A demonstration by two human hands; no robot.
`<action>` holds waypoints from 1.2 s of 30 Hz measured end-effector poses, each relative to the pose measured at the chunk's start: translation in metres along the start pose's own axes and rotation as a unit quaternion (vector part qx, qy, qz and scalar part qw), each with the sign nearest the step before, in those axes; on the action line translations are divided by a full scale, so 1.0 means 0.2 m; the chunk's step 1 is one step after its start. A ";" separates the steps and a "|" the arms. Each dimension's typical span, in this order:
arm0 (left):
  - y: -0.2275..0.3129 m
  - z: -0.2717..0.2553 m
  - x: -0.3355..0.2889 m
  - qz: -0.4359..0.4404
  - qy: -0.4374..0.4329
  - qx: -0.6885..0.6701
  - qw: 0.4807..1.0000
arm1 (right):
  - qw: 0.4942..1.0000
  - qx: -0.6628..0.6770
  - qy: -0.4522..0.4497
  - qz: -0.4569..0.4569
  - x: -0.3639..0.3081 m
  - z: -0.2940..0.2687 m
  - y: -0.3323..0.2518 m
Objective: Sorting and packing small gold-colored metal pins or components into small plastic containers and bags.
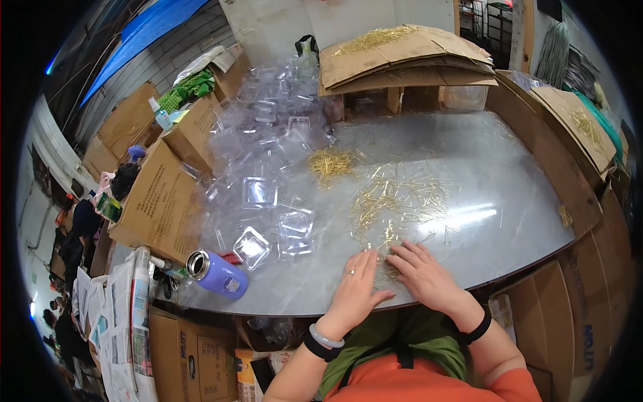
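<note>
Thin gold-coloured wire pieces (402, 197), some seemingly bent at the end like hooks, lie scattered over the grey tabletop (321, 268). A few more show between my hands at the near edge. My left hand (358, 285) rests palm down on the table with its fingers stretched out and a ring on one of them. Opposite it, my right hand (423, 273) lies with fingers extended, its fingertips beside the nearest wires. Neither hand visibly grips anything, though what lies under the palms is hidden. Farther off, a denser heap of the gold wires (330, 165) sits left of the scattered ones.
Clear plastic blister shells (258, 191) cover the table's left side. A purple bottle (218, 275) without a lid stands at the near left. Cardboard boxes (161, 201) line the left, and a cardboard wall (546, 157) edges the right. Layered cardboard (408, 57) bears more wires at the back.
</note>
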State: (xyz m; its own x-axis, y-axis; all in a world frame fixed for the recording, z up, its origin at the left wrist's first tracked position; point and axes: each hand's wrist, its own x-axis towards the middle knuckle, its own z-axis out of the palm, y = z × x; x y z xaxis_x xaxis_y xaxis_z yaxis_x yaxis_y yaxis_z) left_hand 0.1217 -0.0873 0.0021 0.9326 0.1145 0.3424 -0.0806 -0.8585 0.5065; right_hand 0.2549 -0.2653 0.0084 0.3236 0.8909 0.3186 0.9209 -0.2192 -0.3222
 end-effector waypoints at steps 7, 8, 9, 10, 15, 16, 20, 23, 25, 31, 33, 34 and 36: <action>-0.07 0.01 -0.03 0.022 0.019 0.006 1.000 | 0.998 0.032 0.044 0.023 0.00 0.05 0.00; -0.08 0.02 -0.02 0.018 0.021 0.002 1.000 | 0.997 0.036 0.056 0.030 0.00 0.05 -0.01; -0.08 0.02 -0.02 0.013 0.028 -0.007 0.999 | 0.996 0.041 0.068 0.037 0.00 0.05 -0.01; -0.08 0.02 -0.02 0.008 0.035 -0.016 0.999 | 0.995 0.044 0.080 0.044 0.00 0.05 -0.01; -0.06 0.03 -0.03 -0.019 0.046 -0.033 0.998 | 0.977 0.137 0.154 0.050 -0.02 0.09 0.07; -0.06 0.02 -0.04 -0.023 0.047 -0.035 0.998 | 0.972 0.166 0.152 0.062 -0.02 0.09 0.08; -0.07 0.05 -0.04 -0.009 0.075 -0.031 0.997 | 0.974 0.150 0.148 0.083 -0.02 0.06 0.16; -0.09 0.04 -0.06 -0.023 0.076 -0.033 0.996 | 0.985 0.100 0.091 0.111 -0.04 -0.06 0.11; -0.08 -0.01 -0.06 -0.017 0.051 -0.044 0.998 | 0.991 0.054 0.070 0.101 -0.04 -0.05 0.04; -0.10 -0.01 -0.07 0.002 0.035 -0.074 0.997 | 0.990 -0.077 0.105 -0.058 -0.06 0.10 -0.04; -0.11 -0.01 -0.09 0.002 0.039 -0.064 0.997 | 0.994 -0.062 0.079 -0.032 -0.02 0.10 -0.01; -0.11 0.00 -0.11 -0.004 0.042 -0.051 0.998 | 0.995 -0.059 0.075 0.003 -0.01 0.07 -0.01; -0.10 0.00 -0.11 -0.007 0.044 -0.030 0.999 | 0.998 -0.017 0.065 -0.010 0.00 0.09 0.01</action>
State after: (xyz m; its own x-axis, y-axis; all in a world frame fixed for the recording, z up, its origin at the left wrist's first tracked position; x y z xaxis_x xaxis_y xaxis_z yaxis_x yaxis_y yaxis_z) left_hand 0.1024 -0.0721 -0.0155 0.8990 0.1720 0.4027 -0.0921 -0.8248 0.5578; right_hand 0.2525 -0.2585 -0.0085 0.3278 0.8365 0.4391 0.9339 -0.2166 -0.2846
